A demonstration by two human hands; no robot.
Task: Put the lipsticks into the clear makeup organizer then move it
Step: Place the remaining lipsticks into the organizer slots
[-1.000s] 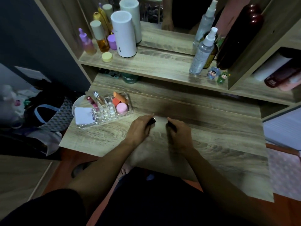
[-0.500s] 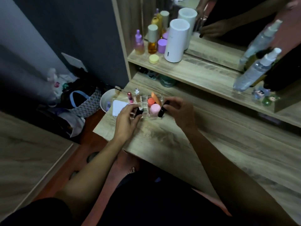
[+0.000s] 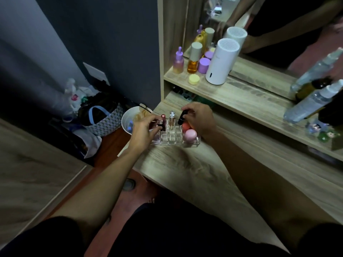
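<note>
The clear makeup organizer [image 3: 171, 140] stands at the left end of the wooden desk [image 3: 194, 169]. My left hand [image 3: 143, 132] grips a dark lipstick [image 3: 160, 124] over the organizer's left slots, beside a pink-red lipstick [image 3: 163, 119] standing upright in a slot. My right hand [image 3: 199, 118] holds a black lipstick [image 3: 182, 117] tilted over the back slots. A clear-capped tube [image 3: 172, 118] stands between the two. Pink and orange sponges [image 3: 190, 135] fill the organizer's right compartment.
A white bowl [image 3: 130, 118] sits at the desk's left corner, past the organizer. On the shelf above stand bottles [image 3: 193, 58], a white cylinder [image 3: 221, 62] and spray bottles [image 3: 311, 101] before a mirror. Bags [image 3: 100, 115] lie on the floor to the left.
Both hands carried the lipsticks from the middle of the desk left to the organizer. They now hold them right over its slots. The view swung left.
</note>
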